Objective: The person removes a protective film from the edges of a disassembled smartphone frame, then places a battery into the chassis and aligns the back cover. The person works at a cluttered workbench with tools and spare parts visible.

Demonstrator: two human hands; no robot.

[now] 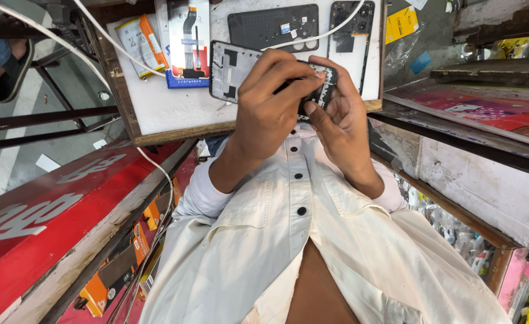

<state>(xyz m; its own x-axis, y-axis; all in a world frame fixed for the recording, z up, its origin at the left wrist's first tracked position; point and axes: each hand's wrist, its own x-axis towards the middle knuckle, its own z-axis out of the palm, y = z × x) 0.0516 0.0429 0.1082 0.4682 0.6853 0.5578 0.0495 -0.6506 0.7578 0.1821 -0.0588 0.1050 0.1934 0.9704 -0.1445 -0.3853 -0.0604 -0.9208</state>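
Black phone frame [234, 71] lies crosswise, held by both hands' fingers [288, 75].

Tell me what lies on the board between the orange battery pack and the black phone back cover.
In the head view, a packaged flex cable lies between the battery pack and the back cover.

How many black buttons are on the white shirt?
4 show, in a line down the white shirt: one just under the hands, one below it, one lower, one lowest. Others may hide behind the hands.
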